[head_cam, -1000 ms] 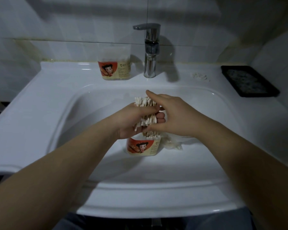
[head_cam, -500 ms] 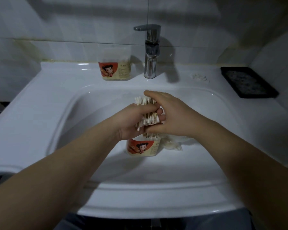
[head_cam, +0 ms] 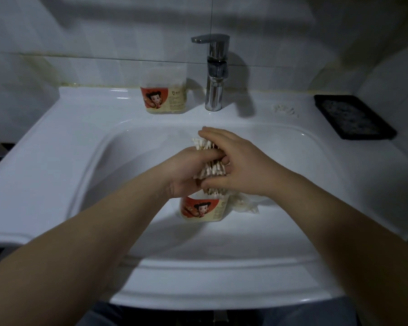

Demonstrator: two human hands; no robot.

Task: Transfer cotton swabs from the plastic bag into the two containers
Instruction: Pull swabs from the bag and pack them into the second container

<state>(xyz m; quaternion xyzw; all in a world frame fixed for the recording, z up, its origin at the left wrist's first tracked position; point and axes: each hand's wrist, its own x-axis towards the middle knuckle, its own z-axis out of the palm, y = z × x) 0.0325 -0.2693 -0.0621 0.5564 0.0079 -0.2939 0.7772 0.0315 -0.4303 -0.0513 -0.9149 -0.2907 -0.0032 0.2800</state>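
Note:
Both hands hold one bundle of cotton swabs over the sink basin. My left hand grips the bundle from the left, fingers curled round it. My right hand wraps it from the right, thumb below and fingers over the top. Directly under the bundle stands a clear container with a cartoon label, swab ends poking into its top. The crumpled plastic bag lies just right of it, partly hidden by my right wrist. A second, matching container stands on the back ledge left of the faucet.
The white sink fills the view, with a chrome faucet at the back centre. A few loose swabs lie on the ledge right of the faucet. A black tray sits at the far right corner.
My right hand's fingers have slid a little further over the top of the bundle and the bundle sits slightly lower above the near container. The left hand keeps its grip.

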